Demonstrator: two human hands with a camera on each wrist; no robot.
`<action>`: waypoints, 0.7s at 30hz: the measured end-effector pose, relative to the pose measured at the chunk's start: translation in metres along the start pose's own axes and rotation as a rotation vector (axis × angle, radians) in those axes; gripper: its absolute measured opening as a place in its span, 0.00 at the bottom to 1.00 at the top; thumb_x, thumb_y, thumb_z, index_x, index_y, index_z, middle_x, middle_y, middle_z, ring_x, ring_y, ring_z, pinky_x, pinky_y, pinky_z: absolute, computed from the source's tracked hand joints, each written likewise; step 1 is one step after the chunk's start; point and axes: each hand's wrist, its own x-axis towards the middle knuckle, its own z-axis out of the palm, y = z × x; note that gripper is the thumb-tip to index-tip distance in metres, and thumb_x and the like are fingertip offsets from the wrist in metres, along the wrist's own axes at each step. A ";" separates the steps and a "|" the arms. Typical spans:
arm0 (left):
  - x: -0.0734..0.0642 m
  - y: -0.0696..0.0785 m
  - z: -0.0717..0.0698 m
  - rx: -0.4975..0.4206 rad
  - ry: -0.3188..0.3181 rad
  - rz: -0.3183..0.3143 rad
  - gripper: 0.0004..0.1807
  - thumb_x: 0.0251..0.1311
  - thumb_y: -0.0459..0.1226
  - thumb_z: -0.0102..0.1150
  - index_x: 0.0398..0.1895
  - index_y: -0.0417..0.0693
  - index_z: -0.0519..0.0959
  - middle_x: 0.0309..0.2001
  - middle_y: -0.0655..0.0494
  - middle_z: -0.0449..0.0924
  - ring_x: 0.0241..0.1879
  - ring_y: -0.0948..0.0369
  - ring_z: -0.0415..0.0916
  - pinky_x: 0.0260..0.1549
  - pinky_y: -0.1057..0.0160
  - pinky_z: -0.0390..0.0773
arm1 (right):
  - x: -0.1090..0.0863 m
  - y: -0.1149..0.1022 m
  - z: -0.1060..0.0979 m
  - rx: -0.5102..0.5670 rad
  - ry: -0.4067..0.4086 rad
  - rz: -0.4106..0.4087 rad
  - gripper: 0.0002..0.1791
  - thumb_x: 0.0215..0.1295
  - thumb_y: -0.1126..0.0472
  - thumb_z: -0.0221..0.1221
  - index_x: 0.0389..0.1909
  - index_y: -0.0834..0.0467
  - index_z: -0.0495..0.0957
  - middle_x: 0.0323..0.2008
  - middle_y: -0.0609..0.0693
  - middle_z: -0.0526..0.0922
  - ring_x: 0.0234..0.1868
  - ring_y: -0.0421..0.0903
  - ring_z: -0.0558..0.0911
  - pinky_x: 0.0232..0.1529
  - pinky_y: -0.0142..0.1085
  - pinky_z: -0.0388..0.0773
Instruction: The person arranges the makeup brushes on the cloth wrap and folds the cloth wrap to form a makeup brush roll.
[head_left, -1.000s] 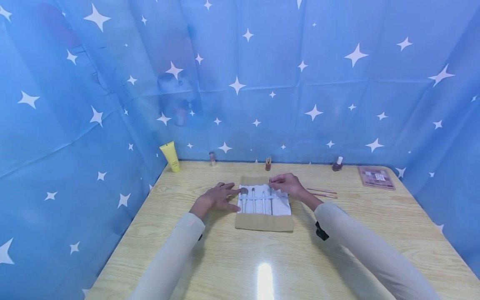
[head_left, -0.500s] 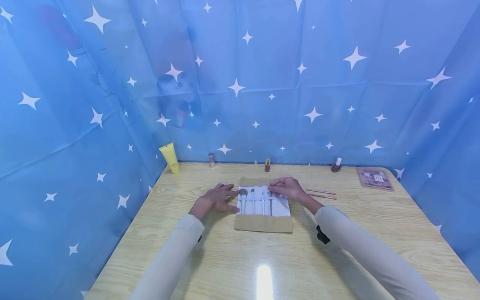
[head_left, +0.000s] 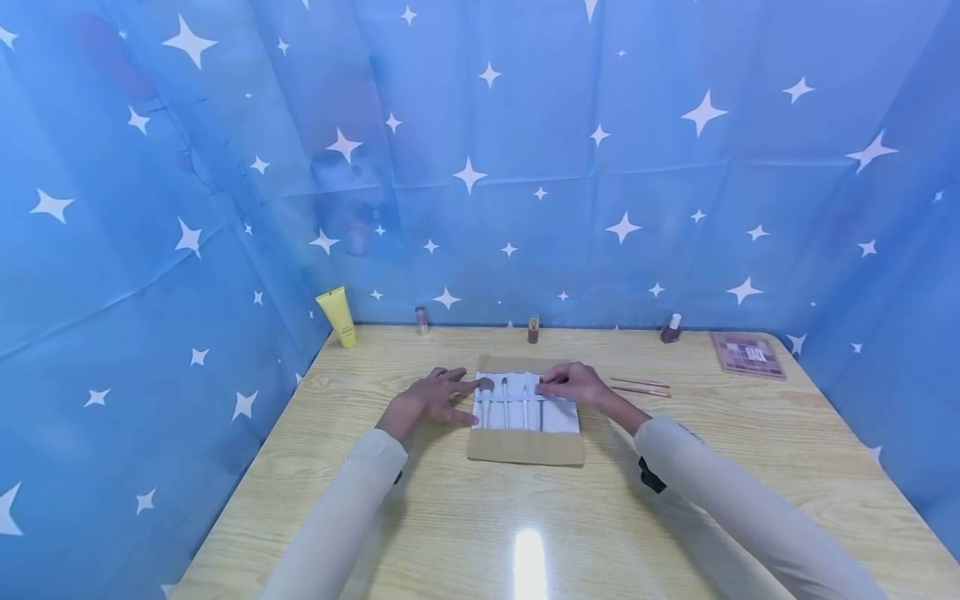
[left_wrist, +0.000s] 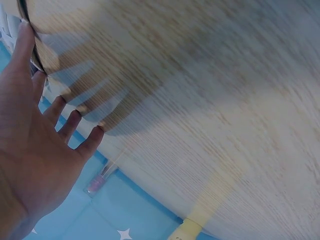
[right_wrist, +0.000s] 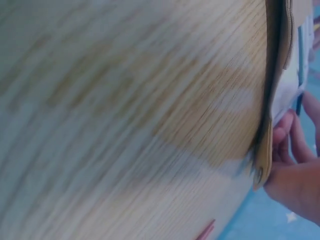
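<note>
A tan brush roll (head_left: pixel 525 447) lies unfolded on the table, its white inside facing up. Several makeup brushes sit under its elastic band, among them a fluffy-headed makeup brush (head_left: pixel 487 385) at the left. My left hand (head_left: pixel 431 398) has its fingers spread, with thumb and index finger touching the roll's left edge; the left wrist view shows the other fingertips on the table. With curled fingers, my right hand (head_left: pixel 577 385) pinches the upper end of a dark, thin makeup brush (head_left: pixel 542 417) standing in the roll. Its tip is hidden by the fingers.
Two pink-handled brushes (head_left: pixel 640 387) lie right of the roll. Along the back stand a yellow tube (head_left: pixel 339 317), a small pinkish tube (head_left: pixel 422 322), a small reddish bottle (head_left: pixel 533 330) and a dark nail polish bottle (head_left: pixel 671 328). A palette (head_left: pixel 748 356) lies at the back right.
My right hand has moved down along the roll, toward me, and the dark brush has slid lower with it. The left hand has stayed at the roll's left edge.
</note>
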 end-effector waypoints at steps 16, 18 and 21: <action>0.004 -0.001 0.003 0.017 -0.003 0.004 0.45 0.65 0.67 0.59 0.82 0.69 0.59 0.84 0.54 0.48 0.81 0.46 0.45 0.73 0.36 0.59 | -0.006 0.002 -0.006 -0.067 -0.032 -0.102 0.10 0.69 0.63 0.67 0.43 0.68 0.88 0.39 0.57 0.90 0.39 0.46 0.87 0.38 0.32 0.80; 0.003 -0.001 0.002 0.012 -0.003 0.004 0.45 0.65 0.67 0.59 0.82 0.69 0.58 0.84 0.54 0.48 0.82 0.46 0.44 0.73 0.35 0.58 | -0.006 0.003 -0.007 -0.077 -0.024 -0.129 0.10 0.67 0.65 0.68 0.43 0.69 0.87 0.38 0.58 0.90 0.39 0.47 0.87 0.39 0.32 0.81; 0.002 -0.001 0.003 0.007 -0.004 0.007 0.45 0.65 0.66 0.59 0.82 0.69 0.59 0.84 0.54 0.48 0.81 0.46 0.45 0.73 0.36 0.58 | -0.009 0.005 -0.011 -0.097 -0.019 -0.165 0.10 0.66 0.66 0.69 0.43 0.70 0.87 0.37 0.59 0.90 0.39 0.50 0.88 0.41 0.33 0.83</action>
